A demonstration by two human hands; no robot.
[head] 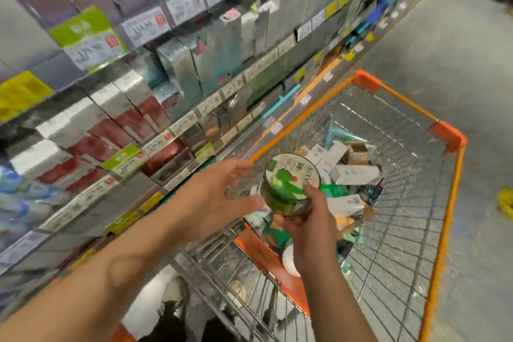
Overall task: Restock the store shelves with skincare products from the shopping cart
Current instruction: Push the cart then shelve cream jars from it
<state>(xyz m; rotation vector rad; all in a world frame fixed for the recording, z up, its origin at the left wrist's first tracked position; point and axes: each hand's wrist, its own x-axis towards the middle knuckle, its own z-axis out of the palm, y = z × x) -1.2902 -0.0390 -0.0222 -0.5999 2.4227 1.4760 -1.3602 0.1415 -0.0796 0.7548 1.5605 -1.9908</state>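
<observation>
Two hands: both over the cart (444, 130)
right hand (311, 226): fingers curled round green aloe jar (288, 189), held above the basket
left hand (213, 197): fingers spread, just beside jar
shelves (177, 125): left of cart, boxed

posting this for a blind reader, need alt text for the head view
The right hand holds a round green jar above a wire shopping cart of boxed skincare products, while the open left hand reaches toward it. Stocked store shelves stand left.
</observation>
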